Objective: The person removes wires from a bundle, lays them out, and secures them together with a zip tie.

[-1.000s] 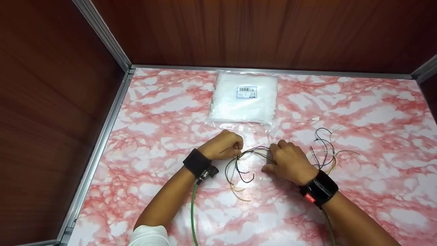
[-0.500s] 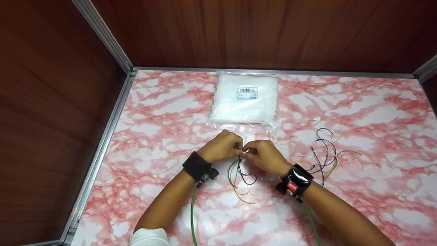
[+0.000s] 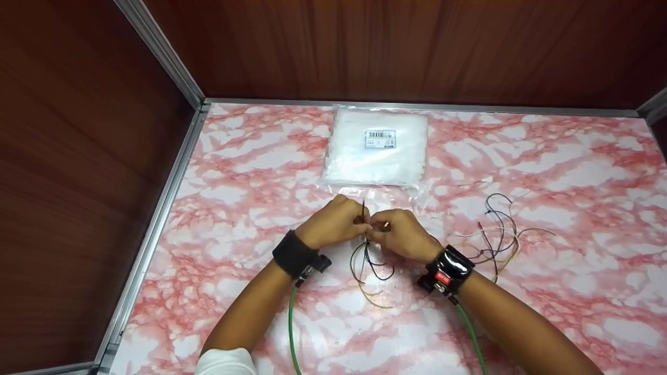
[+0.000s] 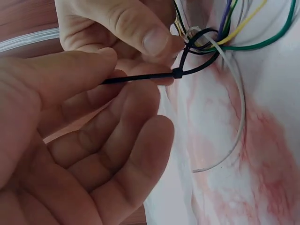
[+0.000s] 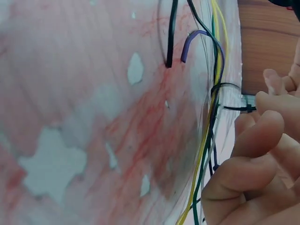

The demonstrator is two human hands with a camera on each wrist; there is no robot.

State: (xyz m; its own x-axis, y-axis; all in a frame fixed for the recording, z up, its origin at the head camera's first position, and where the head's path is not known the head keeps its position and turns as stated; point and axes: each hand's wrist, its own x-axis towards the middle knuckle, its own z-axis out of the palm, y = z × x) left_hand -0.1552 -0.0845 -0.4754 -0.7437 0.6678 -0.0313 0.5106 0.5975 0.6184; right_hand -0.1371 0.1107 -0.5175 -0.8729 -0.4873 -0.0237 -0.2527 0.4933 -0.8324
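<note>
Two hands meet at the middle of what I see. I go from big things to small. Under everything lies the pink and white marbled table top (image 3: 547,172), closed in by dark brown wooden walls (image 3: 78,156) with a grey metal frame (image 3: 156,208). At the far edge of the table lies a flat clear plastic bag of white cable ties (image 3: 376,153) with a small barcode label on it.

My left hand (image 3: 336,224) and my right hand (image 3: 398,237) are close together near the table centre, just in front of this bag, and the fingertips touch each other. Each wrist carries a black strap with a camera, and a green cable runs back along each forearm.

To the right of the right hand, well apart from the bag, a loose bunch of thin coloured wires (image 3: 497,234) lies on the table. Between the hands hangs a second bundle of thin coloured wires (image 3: 367,265), and its free ends rest on the table.

A thin black plastic cable tie (image 4: 187,61) makes a loop around this bundle. The left hand has its fingers curled and pinches the tail of the tie between thumb and fingers. The right hand, fingers also curled, pinches the bundle just beside the loop.
</note>
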